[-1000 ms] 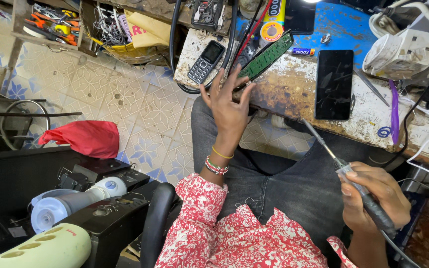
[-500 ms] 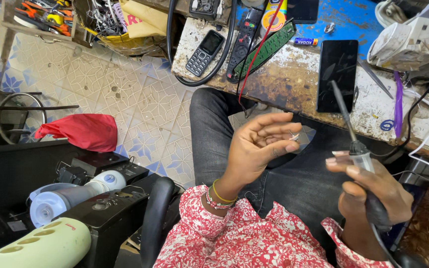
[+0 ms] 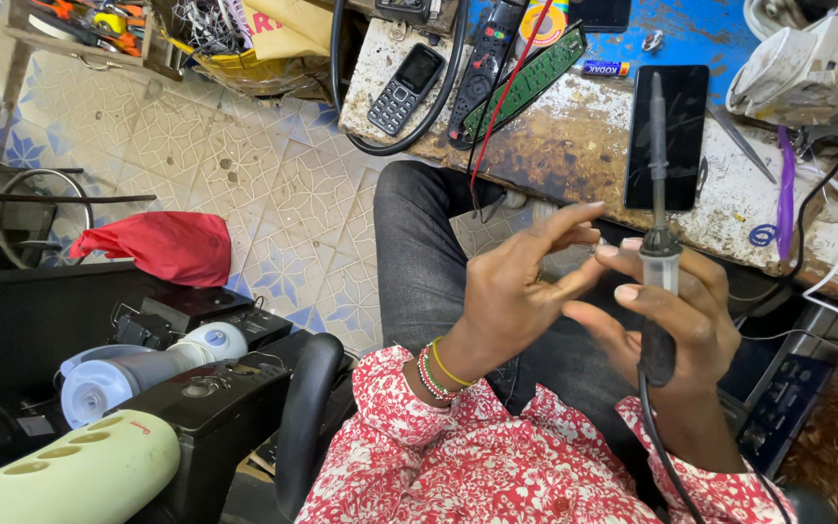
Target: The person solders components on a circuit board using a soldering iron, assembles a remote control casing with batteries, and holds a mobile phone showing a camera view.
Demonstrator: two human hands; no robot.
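Observation:
My right hand (image 3: 676, 325) is closed around the dark handle of a soldering iron (image 3: 660, 254), which it holds upright over my lap, with the tip pointing at the bench. My left hand (image 3: 521, 291) is raised just left of it, fingers spread. Its index finger and thumb reach toward my right fingertips beside the iron's collar, and I see nothing in it. A black cord (image 3: 666, 456) hangs from the iron's handle. Behind the iron, a black smartphone (image 3: 681, 112) lies flat on the worn bench (image 3: 584, 146).
On the bench lie a green circuit board (image 3: 526, 78), a black remote (image 3: 485, 60), a keypad phone (image 3: 406, 87), a small battery (image 3: 605, 68) and a purple tool (image 3: 786, 184). A red bag (image 3: 162, 243) sits on the tiled floor. Appliances (image 3: 147, 374) and a chair arm (image 3: 307, 427) crowd my left.
My left hand pulled back from the circuit board on the bench to my lap, next to my right hand. My right hand lifted the soldering iron from low right to upright at centre.

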